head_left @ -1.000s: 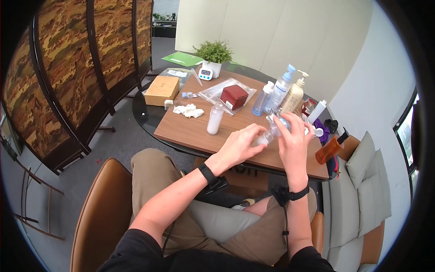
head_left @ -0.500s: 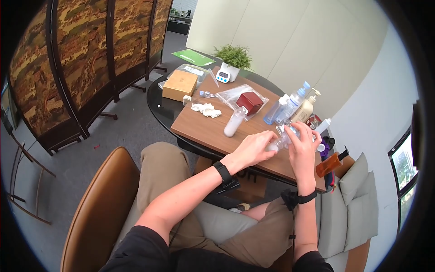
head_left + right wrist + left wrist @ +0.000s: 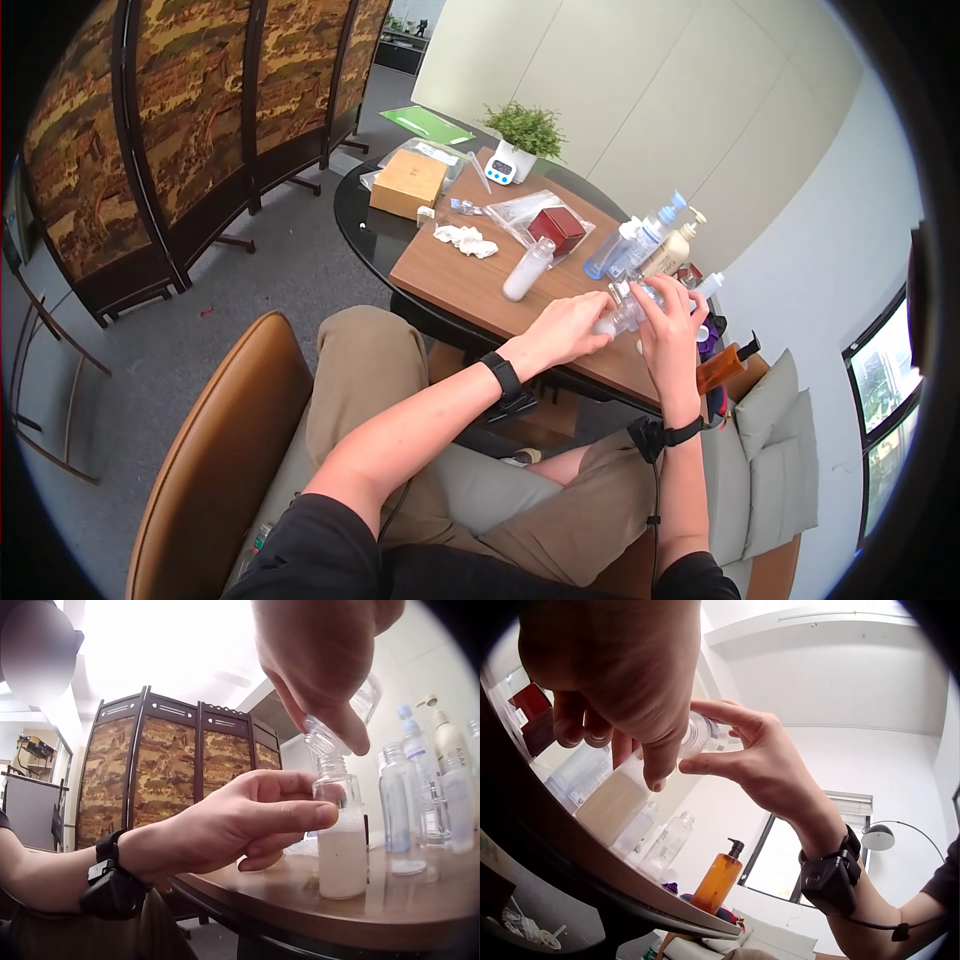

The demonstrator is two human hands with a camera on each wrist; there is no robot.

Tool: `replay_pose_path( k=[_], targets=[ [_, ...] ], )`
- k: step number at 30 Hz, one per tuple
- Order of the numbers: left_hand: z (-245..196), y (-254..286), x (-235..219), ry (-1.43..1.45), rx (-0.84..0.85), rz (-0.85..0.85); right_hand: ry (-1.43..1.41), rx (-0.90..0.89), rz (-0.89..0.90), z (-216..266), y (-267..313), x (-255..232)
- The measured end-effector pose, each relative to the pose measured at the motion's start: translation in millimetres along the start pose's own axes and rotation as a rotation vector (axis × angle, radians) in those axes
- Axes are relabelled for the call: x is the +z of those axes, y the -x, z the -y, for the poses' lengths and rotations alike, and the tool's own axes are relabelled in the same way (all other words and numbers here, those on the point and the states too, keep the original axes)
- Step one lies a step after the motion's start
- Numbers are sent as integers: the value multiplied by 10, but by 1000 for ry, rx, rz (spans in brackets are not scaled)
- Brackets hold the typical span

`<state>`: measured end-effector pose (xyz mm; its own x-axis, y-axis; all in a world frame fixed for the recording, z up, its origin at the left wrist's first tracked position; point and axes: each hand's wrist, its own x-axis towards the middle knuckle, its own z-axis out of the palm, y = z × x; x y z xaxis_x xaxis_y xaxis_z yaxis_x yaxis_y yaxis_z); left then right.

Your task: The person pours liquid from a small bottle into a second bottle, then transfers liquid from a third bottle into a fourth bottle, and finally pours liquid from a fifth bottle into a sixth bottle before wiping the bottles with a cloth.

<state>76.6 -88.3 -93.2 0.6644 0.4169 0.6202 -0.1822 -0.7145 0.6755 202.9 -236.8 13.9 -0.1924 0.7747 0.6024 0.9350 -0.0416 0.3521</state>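
My left hand (image 3: pixel 565 328) holds a clear bottle (image 3: pixel 343 862) of milky liquid upright by its upper part, with thumb and fingers on either side. In the right wrist view, froth shows above the liquid. Just over its mouth, my right hand (image 3: pixel 672 335) grips a second clear bottle (image 3: pixel 324 742) tipped neck down, the threaded neck right at the lower bottle's opening. The right palm and fingers hide much of the tipped bottle. To the left of both hands, another clear bottle (image 3: pixel 527 272) of whitish liquid stands on the wooden board (image 3: pixel 440 272).
Several pump bottles, a cream one (image 3: pixel 672 252) among them, stand behind the right hand, with an amber pump bottle (image 3: pixel 722 368) at the right edge. Farther back are a dark red box (image 3: pixel 556 229), crumpled tissue (image 3: pixel 465 240), a cardboard box (image 3: pixel 408 183), a timer (image 3: pixel 499 172) and a potted plant (image 3: pixel 526 130).
The head view has turned, so the table appears shifted and tilted. Both hands keep their grips, the right still holding its bottle tipped over the left one.
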Motion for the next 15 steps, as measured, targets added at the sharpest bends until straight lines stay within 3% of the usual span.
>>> replay_pose_path(
  k=[15],
  targets=[
    [16,-13,15,8,4,7,-6,0,15,-52,1,6]
  ],
)
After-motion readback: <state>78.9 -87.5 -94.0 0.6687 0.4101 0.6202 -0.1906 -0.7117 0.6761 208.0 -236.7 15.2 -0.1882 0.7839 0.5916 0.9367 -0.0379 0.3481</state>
